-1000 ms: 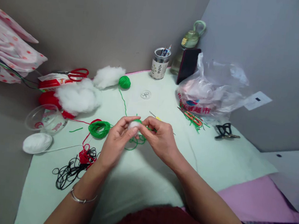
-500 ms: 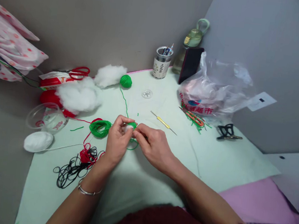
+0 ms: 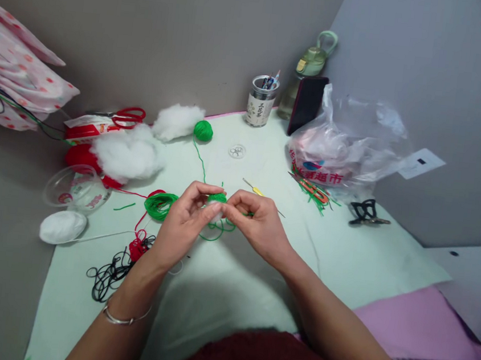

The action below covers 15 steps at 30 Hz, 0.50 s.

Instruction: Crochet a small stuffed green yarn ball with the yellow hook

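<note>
- Yarn piece (image 3: 217,198), green above with white showing below, sits between the two hands, raised a little over the surface (image 3: 233,285).
- For this step, I would brace the piece with the left thumb and let the right fingertips do the fine work along its edge, pinching lightly so the shape isn't squashed.
- I'd also leave the green loops (image 3: 212,238) just below the hands slack, so nothing snags.
- Left hand (image 3: 187,214): fingers curled behind the piece, thumb pressing its near side.
- Right hand (image 3: 260,219): thumb and forefinger pinched together on the piece's right edge, other fingers folded in. From my view I cannot tell whether a strand or needle is caught there too.
- Hook (image 3: 258,191) lies just beyond the right hand, partly hidden by it.
- Green coil (image 3: 159,206) rests just beside the left hand; green ball (image 3: 203,131) farther beyond it.
</note>
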Motion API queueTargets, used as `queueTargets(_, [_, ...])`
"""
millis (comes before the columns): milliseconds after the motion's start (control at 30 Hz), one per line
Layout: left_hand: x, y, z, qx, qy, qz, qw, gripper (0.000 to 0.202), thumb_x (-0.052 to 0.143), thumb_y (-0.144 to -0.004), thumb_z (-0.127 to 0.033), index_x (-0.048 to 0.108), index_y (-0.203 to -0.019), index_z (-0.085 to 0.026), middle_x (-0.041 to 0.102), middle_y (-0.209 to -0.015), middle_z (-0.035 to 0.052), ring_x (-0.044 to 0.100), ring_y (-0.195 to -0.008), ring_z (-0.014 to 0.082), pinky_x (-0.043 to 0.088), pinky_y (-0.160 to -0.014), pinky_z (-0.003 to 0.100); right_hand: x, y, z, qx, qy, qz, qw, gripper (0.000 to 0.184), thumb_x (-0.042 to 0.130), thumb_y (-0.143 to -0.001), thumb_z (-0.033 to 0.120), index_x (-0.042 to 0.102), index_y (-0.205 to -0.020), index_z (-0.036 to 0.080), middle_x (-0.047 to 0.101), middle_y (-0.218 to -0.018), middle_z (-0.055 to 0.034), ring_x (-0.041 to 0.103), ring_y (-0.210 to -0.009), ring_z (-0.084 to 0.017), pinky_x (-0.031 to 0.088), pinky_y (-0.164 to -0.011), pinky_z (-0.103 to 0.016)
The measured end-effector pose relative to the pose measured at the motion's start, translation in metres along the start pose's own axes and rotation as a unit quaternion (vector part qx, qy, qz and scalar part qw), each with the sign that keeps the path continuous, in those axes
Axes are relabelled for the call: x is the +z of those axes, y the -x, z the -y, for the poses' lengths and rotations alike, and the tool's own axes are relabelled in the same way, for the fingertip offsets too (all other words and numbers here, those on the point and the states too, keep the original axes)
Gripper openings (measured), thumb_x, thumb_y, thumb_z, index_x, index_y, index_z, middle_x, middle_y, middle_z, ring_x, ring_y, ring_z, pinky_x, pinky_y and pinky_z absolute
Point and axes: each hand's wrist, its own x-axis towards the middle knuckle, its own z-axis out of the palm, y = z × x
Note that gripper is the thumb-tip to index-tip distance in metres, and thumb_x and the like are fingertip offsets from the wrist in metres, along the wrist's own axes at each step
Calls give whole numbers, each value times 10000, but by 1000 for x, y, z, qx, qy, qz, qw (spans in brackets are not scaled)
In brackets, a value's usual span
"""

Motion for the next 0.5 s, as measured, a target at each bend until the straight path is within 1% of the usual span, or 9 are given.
queueTargets(100, [-1,-2,4,-7,27,-5,1000,188,743,-923,-324,693,-1068,-215,707,-1015,35,653,-920,164,518,-818,275,-3,0,1,-12,16,12,1000,260,641,-901,340,583,-691,199,445,-554,73,360,-540,-95,259,-542,-260])
queueTargets(200, [2,-3,8,-19,52,-11,998,216,775,-888,-325,689,-1043,-202,718,-972,33,667,-866,163,531,-789,277,-5,2,3,-25,16,31,999,247,602,-947,329,612,-741,193,497,-581,64,410,-557,-99,302,-564,-253])
queueTargets(300, [8,-3,12,-14,52,-49,997,217,792,-854,-308,677,-998,-193,713,-949,33,666,-818,157,534,-753,273,-1,6,4,-28,26,42,998,232,562,-974,311,600,-775,197,482,-589,66,403,-555,-103,306,-567,-253])
queueTargets(400, [16,-3,16,-19,64,-100,993,210,797,-809,-293,655,-928,-193,691,-870,19,640,-724,146,521,-669,264,7,11,3,-52,85,36,994,199,535,-978,265,550,-788,212,457,-590,71,386,-553,-105,296,-585,-258])
queueTargets(500, [21,-4,21,-40,84,-119,989,188,763,-799,-265,621,-906,-202,660,-776,-11,596,-623,128,490,-592,251,13,11,0,-65,134,39,988,171,502,-978,237,521,-809,221,529,-625,55,417,-562,-111,295,-599,-265])
